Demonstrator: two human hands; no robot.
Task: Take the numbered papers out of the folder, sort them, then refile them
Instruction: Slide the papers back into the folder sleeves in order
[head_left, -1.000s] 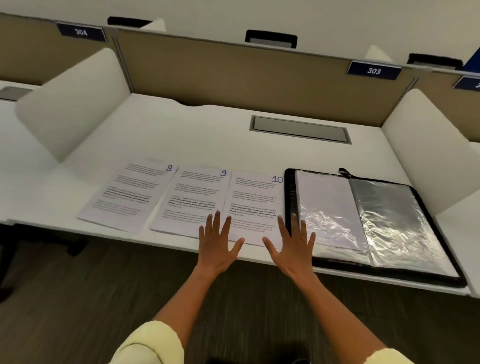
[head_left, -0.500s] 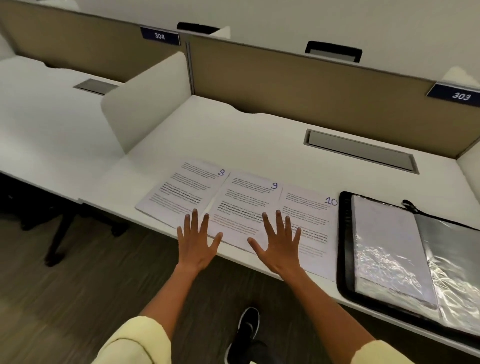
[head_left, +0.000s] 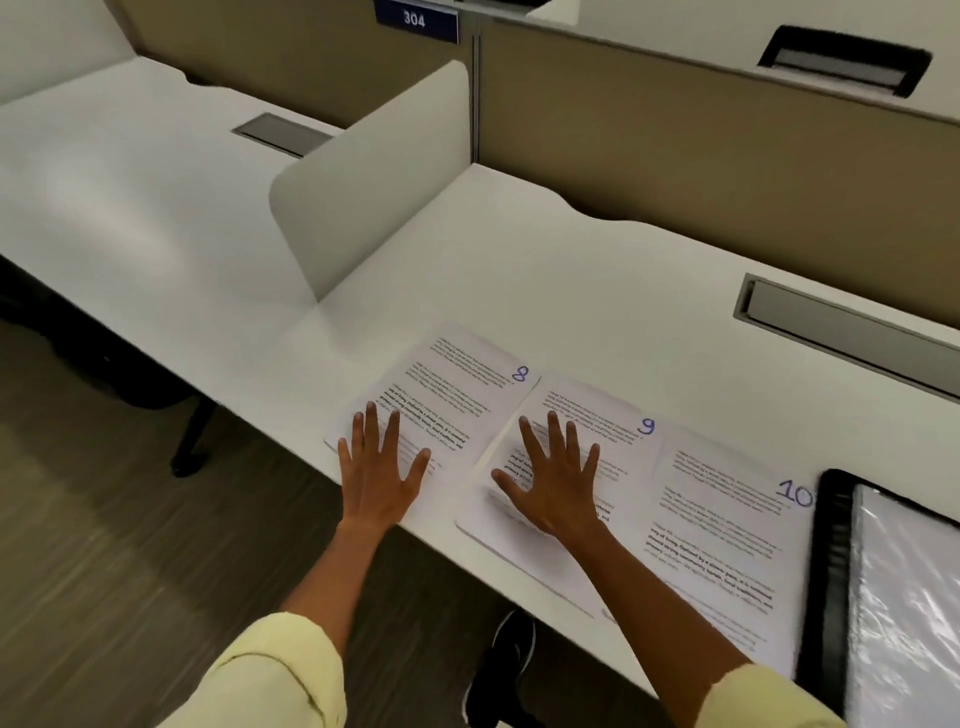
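Three printed sheets lie side by side along the front edge of the white desk (head_left: 545, 270): paper 8 (head_left: 457, 384) on the left, paper 9 (head_left: 597, 426) in the middle, paper 10 (head_left: 727, 519) on the right. My left hand (head_left: 376, 467) rests flat on the lower part of paper 8, fingers spread and straight. On paper 9 my right hand (head_left: 550, 478) lies flat with spread fingers. The black folder (head_left: 831, 561) lies open at the far right, with clear plastic sleeves; most of it is cut off by the frame.
A white divider panel (head_left: 374, 176) stands left of the papers, with another desk beyond it. A grey cable hatch (head_left: 831, 327) sits in the desk behind the papers. A tan partition (head_left: 701, 145) closes the back. My shoe (head_left: 509, 660) shows under the desk edge.
Both hands slid left along the row: the left from papers 9/10 onto paper 8, the right from the folder's edge onto paper 9. The view turned left.
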